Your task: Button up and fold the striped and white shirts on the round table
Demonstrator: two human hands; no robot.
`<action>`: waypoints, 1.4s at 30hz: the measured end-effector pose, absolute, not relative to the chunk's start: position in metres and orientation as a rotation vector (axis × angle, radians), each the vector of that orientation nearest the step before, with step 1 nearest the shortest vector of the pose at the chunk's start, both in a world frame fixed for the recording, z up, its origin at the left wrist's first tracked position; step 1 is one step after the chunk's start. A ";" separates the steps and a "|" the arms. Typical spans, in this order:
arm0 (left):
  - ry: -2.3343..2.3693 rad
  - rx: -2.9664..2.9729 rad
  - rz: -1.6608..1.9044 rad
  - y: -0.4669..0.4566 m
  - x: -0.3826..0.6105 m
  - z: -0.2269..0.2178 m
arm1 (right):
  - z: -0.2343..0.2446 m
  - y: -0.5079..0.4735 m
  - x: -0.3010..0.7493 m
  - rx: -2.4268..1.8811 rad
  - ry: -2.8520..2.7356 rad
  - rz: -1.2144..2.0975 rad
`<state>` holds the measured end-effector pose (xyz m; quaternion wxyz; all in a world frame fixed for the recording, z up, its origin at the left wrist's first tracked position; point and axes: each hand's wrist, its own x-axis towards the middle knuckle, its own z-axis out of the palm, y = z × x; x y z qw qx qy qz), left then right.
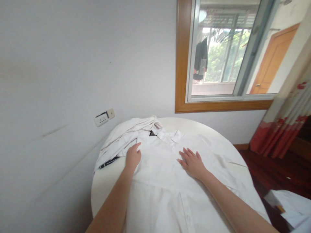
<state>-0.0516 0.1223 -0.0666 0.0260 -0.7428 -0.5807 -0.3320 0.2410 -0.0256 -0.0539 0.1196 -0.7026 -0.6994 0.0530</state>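
A white collared shirt (160, 165) lies spread over a round white table (107, 186), its collar toward the far side and a button strip running down the front. My right hand (193, 163) rests palm down on the chest of the shirt, fingers spread. At the shirt's left edge, near the shoulder, my left hand (133, 157) touches the cloth; its index finger is stretched out, and the other fingers are partly hidden. Just beyond that hand sits a heap of other white clothing (131, 126) with dark trim showing.
A wall with a socket (101, 119) runs close along the table's left and far sides. A wood-framed window (183, 64) is beyond, with a red and cream curtain (269, 132) at right. White items (293, 205) sit low at the right, above a dark red floor.
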 end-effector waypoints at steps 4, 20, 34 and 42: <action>-1.754 -2.238 -0.848 0.111 -0.046 -0.062 | -0.055 -0.025 0.242 -2.048 -2.045 0.149; -1.463 -2.620 -0.525 0.092 -0.009 -0.082 | -0.056 -0.024 0.246 -2.204 -1.980 0.120; -1.469 -2.589 -0.604 0.093 -0.012 -0.082 | -0.062 -0.017 0.275 -2.333 -1.837 0.128; -1.447 -2.583 -0.654 0.093 -0.012 -0.084 | -0.064 -0.018 0.272 -2.346 -1.824 0.093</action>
